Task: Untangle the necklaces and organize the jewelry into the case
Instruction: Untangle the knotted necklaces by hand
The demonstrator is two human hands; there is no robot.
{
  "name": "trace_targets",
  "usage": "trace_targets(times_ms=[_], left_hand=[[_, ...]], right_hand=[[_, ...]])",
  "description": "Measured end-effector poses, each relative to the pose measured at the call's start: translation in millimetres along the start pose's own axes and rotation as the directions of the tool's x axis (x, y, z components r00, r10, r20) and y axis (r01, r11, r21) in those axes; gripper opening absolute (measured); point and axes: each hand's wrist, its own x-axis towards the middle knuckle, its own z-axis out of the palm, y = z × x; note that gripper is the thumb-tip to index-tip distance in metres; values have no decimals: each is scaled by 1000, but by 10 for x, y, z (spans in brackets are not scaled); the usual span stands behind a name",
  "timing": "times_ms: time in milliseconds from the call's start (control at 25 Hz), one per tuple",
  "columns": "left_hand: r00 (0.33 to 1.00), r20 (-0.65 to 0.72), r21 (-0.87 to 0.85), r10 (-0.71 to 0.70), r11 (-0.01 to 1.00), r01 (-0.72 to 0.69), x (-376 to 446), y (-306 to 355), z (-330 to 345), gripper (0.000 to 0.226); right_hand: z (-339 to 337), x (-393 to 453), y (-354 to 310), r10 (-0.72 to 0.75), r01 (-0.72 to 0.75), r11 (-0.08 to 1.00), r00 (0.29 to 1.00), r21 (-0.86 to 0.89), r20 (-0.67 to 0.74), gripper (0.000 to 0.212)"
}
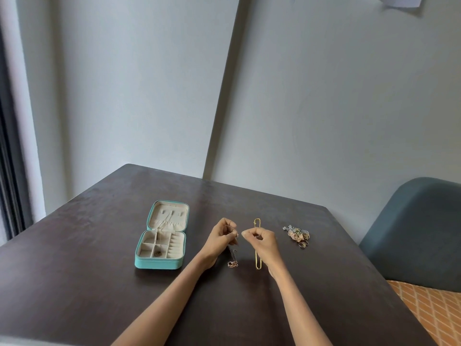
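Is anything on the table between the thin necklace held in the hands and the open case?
Nothing visible. Bare dark tabletop separates the left hand from the open teal jewellery case. The laid-out gold chain and heaped rings lie rightward, off that path.

A thin chain (234,255) with a rose-gold pendant is pinched between the left hand (222,237) and right hand (262,242) above the dark table (99,270). An open teal jewelry case (161,236) is seen left, a gold necklace (257,245) beneath the right hand, and a jewelry pile (298,234) right.
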Motion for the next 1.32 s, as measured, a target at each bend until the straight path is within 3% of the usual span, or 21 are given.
trace_targets(times_ms=[160, 800, 960, 1080, 1320], left_hand=[[1000, 10, -16, 2, 1000, -2, -3, -18, -17, 20], [1000, 23, -92, -1, 996, 3, -30, 19, -21, 19], [999, 32, -91, 14, 996, -11, -42, 43, -13, 11], [999, 29, 13, 44, 999, -44, -53, 42, 23, 10], [990, -92, 71, 104, 993, -97, -86, 69, 3, 15]], right_hand=[[19, -30, -3, -19, 20, 1000, 997, -16, 69, 7], [-14, -5, -6, -47, 49, 990, 999, -135, 20, 18], [-39, 4, 17, -31, 32, 997, 999, -66, 16, 17], [-49, 5, 4, -8, 9, 1000, 1000, -11, 17, 18], [-2, -35, -114, 22, -29, 996, 997, 90, 79, 25]])
